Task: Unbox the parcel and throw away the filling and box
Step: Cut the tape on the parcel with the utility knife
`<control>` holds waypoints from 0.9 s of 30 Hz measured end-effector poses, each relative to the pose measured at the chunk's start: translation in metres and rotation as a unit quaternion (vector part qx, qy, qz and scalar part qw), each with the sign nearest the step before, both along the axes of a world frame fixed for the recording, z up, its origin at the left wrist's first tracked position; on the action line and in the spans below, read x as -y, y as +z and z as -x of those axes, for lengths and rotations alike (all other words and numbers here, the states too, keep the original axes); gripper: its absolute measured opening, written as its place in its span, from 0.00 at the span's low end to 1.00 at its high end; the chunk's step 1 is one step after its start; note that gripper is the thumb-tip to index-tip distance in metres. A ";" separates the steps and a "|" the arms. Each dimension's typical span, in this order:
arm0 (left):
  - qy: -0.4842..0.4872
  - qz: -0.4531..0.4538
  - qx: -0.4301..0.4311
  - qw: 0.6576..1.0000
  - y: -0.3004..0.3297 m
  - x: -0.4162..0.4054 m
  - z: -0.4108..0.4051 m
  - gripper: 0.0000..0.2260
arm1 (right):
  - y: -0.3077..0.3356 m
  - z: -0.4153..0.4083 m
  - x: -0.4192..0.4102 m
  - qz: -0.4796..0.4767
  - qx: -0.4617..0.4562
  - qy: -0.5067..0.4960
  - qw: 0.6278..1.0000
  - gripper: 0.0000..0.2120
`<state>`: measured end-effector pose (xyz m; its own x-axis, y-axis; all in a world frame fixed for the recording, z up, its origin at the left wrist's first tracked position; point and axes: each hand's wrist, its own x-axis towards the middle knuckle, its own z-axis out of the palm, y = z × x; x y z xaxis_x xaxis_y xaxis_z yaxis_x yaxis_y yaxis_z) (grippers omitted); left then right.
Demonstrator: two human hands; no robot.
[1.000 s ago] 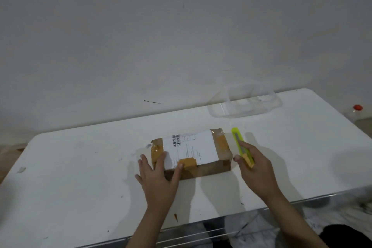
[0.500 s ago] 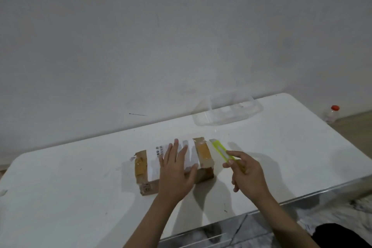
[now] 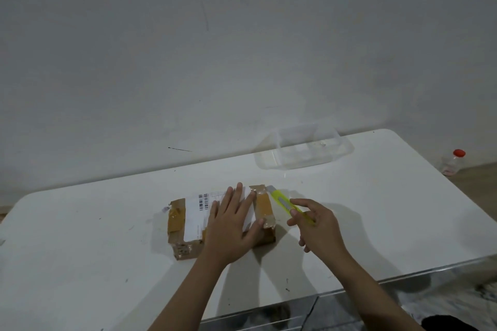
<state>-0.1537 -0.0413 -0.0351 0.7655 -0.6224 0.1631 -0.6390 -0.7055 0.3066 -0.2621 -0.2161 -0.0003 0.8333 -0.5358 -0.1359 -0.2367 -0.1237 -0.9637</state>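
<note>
- A plain grey-white wall stands behind a white table with rounded corners; the tabletop carries a few small dark specks and scuffs.
- The parcel, a brown cardboard box bound with shiny tan tape and bearing a white shipping label with a barcode, lies flat near the middle of the table, still sealed.
- The person's left hand rests palm-down on top of the parcel, fingers straight and spread across the label and the tape at the box's right end.
- The right hand is just to the right of the parcel, thumb and forefinger pinching a yellow-green utility knife; the other fingers curl loosely beneath.
- The knife points away from the person, and its far end lies close beside the parcel's far right corner; I cannot tell whether it touches the box.
- A clear plastic container sits farther back on the table, close to the wall, well apart from the parcel.
- Down on the floor past the table's right edge stands a small clear bottle with a red cap.
</note>
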 end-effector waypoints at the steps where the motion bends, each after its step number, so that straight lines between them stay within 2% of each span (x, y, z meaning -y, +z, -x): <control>1: 0.001 0.001 -0.001 1.000 0.000 0.000 0.000 0.30 | 0.001 -0.001 0.000 -0.001 -0.005 0.008 1.000 0.09; 8: -0.006 0.002 -0.007 1.000 -0.002 0.000 -0.002 0.31 | 0.006 -0.005 0.004 0.008 -0.030 0.035 0.999 0.10; 21: -0.011 -0.002 -0.003 1.000 -0.007 0.000 -0.005 0.30 | 0.016 -0.004 0.027 0.103 -0.035 0.123 0.986 0.08; 27: -0.008 -0.003 -0.005 1.000 -0.006 0.000 -0.005 0.30 | 0.016 0.003 0.025 0.122 -0.044 0.133 0.983 0.08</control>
